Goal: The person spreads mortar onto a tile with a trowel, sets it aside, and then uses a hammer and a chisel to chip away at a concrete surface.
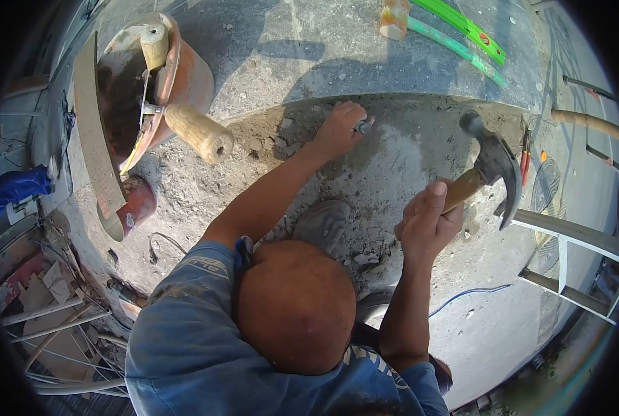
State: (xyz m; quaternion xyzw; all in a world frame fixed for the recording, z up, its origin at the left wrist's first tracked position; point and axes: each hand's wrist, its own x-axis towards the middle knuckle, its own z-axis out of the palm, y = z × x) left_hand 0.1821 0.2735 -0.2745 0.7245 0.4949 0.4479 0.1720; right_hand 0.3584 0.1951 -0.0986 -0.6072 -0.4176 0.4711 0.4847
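My left hand (340, 130) is closed around a chisel-like metal rod (364, 126), low against the foot of the concrete step (302, 76). Only the rod's round grey end shows; its other end is hidden by the hand. My right hand (431, 218) grips the wooden handle of a claw hammer (495, 163), raised to the right of the rod and apart from it. The hammer's round face points up and its claw curves down. Broken, rough concrete (261, 142) and loose crumbs lie around my left hand. A shoe (322, 225) rests below it.
An orange bucket (191, 76) with wooden-handled tools stands at upper left, near a red pipe (139, 204). A green level (462, 29) and a mallet (394, 19) lie on the step. At right are pliers (526, 159) and a ladder (569, 232); a blue cable (469, 291) crosses the floor.
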